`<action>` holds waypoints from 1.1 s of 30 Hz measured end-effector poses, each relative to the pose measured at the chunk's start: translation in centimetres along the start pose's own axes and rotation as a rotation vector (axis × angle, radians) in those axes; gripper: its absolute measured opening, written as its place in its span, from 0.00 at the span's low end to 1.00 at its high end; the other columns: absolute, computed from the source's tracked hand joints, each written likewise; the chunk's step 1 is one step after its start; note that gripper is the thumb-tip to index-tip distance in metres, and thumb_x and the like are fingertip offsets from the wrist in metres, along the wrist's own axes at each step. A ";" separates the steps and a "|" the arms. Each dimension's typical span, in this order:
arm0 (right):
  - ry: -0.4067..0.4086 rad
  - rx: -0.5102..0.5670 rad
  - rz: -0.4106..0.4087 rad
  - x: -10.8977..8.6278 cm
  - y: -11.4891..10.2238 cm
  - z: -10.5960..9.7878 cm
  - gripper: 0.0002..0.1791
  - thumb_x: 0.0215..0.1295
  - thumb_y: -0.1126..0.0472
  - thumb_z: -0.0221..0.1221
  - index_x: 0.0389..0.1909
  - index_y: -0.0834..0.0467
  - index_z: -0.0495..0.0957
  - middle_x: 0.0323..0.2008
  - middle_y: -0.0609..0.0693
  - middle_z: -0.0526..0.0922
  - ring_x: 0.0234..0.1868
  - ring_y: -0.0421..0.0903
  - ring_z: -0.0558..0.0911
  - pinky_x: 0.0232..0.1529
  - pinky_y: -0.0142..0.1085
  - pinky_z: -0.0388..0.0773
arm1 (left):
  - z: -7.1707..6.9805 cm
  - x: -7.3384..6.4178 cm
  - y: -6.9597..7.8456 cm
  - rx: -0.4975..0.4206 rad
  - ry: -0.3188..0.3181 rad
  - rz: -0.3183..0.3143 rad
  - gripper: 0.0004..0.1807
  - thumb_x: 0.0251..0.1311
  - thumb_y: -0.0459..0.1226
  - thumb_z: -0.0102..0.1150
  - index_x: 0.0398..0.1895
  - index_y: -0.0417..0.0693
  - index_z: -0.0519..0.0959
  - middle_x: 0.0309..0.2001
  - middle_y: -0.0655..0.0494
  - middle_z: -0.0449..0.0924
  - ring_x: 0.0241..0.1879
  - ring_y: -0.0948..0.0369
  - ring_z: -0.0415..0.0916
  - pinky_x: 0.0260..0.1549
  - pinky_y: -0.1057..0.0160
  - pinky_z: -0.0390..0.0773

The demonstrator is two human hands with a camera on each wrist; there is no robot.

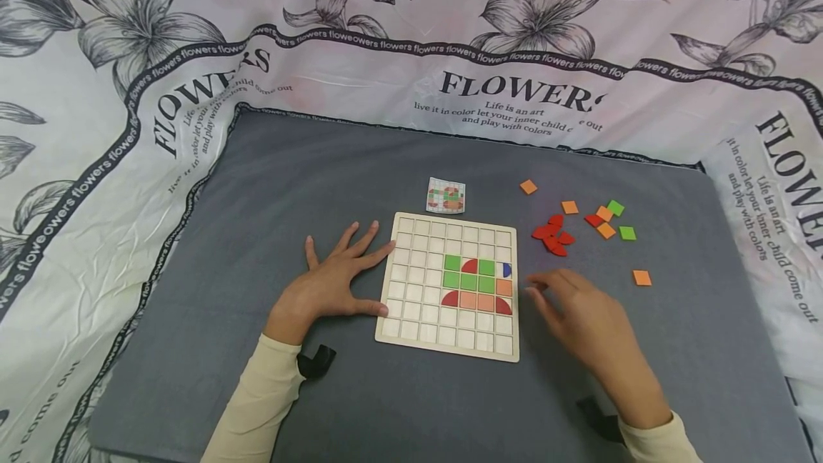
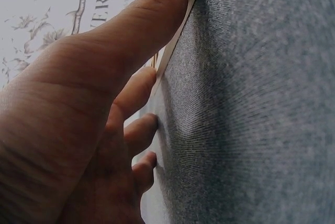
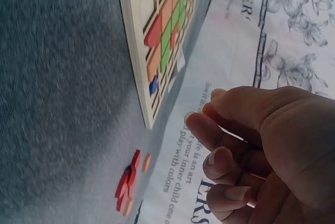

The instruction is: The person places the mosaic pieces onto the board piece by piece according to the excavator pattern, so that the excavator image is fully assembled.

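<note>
A pale wooden grid board [image 1: 411,294] lies on the dark grey table. My left hand [image 1: 329,280] is spread beside it, thumb and index fingertip at its left edge; the left wrist view shows the thumb [image 2: 152,12] against that edge. In the grid sit green squares [image 1: 469,282], orange squares [image 1: 486,302], red curved pieces [image 1: 450,298] and a blue half-round piece [image 1: 507,270] in the rightmost column. Just right of the board hovers my right hand [image 1: 581,316], fingers loosely bent. Nothing shows between its thumb and fingers [image 3: 207,130] in the right wrist view.
Loose red pieces [image 1: 554,236] lie in a cluster right of the board. Around them are scattered orange squares [image 1: 569,207] and green squares [image 1: 627,234]. A small pattern card [image 1: 446,195] lies behind the board. Flower-printed cloth [image 1: 386,84] borders the table.
</note>
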State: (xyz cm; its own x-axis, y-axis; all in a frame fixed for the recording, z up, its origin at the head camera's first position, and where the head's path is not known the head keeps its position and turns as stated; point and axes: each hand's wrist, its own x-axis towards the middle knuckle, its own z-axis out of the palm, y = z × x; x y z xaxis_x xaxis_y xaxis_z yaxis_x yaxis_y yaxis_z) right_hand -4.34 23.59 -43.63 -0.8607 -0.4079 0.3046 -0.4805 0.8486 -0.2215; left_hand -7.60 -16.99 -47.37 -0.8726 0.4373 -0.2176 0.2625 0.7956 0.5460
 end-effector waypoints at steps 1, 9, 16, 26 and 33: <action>0.004 -0.002 0.003 0.1 0.1 -0.1 0.16 0.58 0.65 0.76 0.47 0.57 0.87 0.39 0.48 0.87 0.31 0.43 0.81 0.22 0.40 0.76 | 0.0 0.0 0.0 0.001 -0.002 -0.001 0.62 0.47 0.66 0.79 0.85 0.68 0.57 0.87 0.58 0.40 0.86 0.47 0.29 0.64 0.17 0.18; -0.019 -0.017 0.073 0.5 0.8 -1.2 0.19 0.58 0.64 0.77 0.50 0.56 0.87 0.37 0.49 0.85 0.27 0.41 0.73 0.20 0.35 0.69 | 0.2 0.1 -0.1 0.019 -0.009 -0.008 0.62 0.48 0.66 0.78 0.86 0.69 0.56 0.87 0.58 0.39 0.86 0.47 0.28 0.64 0.17 0.18; 0.029 -0.002 0.079 0.8 1.3 -2.1 0.20 0.59 0.65 0.76 0.53 0.54 0.87 0.35 0.45 0.82 0.30 0.40 0.72 0.20 0.34 0.67 | 0.1 0.1 0.1 0.019 -0.005 -0.005 0.62 0.48 0.66 0.78 0.86 0.70 0.56 0.87 0.59 0.39 0.86 0.47 0.29 0.64 0.17 0.19; 0.059 -0.036 0.121 1.8 2.2 -3.5 0.21 0.60 0.65 0.75 0.55 0.56 0.85 0.37 0.51 0.83 0.31 0.44 0.75 0.17 0.36 0.67 | 0.2 0.2 -0.1 0.022 -0.004 -0.004 0.62 0.47 0.67 0.78 0.85 0.69 0.56 0.87 0.59 0.40 0.86 0.47 0.29 0.64 0.17 0.19; 0.063 -0.032 0.120 3.0 2.5 -4.1 0.20 0.61 0.66 0.74 0.55 0.57 0.84 0.39 0.50 0.82 0.33 0.45 0.76 0.19 0.38 0.69 | 0.1 0.1 -0.1 0.017 -0.003 -0.008 0.62 0.48 0.67 0.78 0.86 0.70 0.56 0.87 0.59 0.39 0.86 0.47 0.29 0.64 0.17 0.19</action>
State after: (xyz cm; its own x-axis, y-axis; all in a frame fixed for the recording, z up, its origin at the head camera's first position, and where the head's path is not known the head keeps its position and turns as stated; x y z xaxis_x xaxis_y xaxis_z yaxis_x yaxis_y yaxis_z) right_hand -7.41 25.91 -39.45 -0.8991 -0.2815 0.3353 -0.3681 0.9007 -0.2310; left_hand -7.61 -16.96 -47.55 -0.8733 0.4326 -0.2242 0.2630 0.8058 0.5305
